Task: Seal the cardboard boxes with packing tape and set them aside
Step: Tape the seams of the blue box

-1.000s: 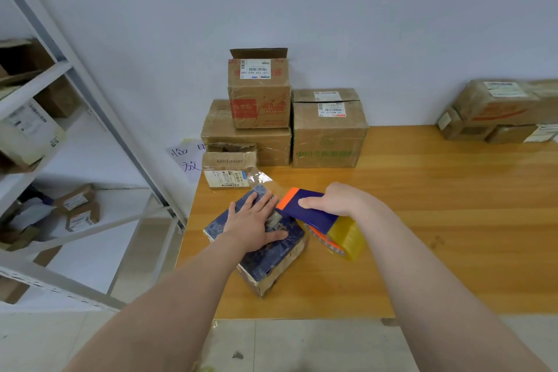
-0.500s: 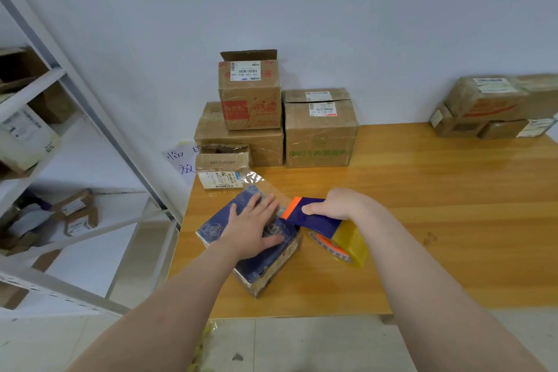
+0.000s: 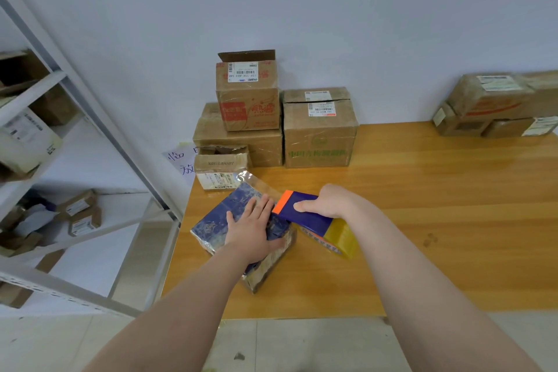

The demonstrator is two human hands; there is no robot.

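Note:
A small box with a dark blue patterned top (image 3: 220, 217) lies near the left front corner of the wooden table (image 3: 437, 220). My left hand (image 3: 253, 228) presses flat on its top, fingers straight. My right hand (image 3: 327, 201) grips a blue and orange tape dispenser (image 3: 305, 211) with a yellowish tape roll (image 3: 339, 237), its orange end right by the box's right edge beside my left fingers. A strip of clear tape (image 3: 250, 180) sticks up past the box's far end.
Several brown cardboard boxes (image 3: 320, 130) are stacked against the wall at the table's back left, a small one (image 3: 220, 167) in front. More boxes (image 3: 498, 106) sit at the back right. A metal shelf rack (image 3: 60, 136) with parcels stands left of the table.
The view has shifted slightly. My left hand has slid a little toward the far end of the box top; my right hand keeps the dispenser at the box's right edge.

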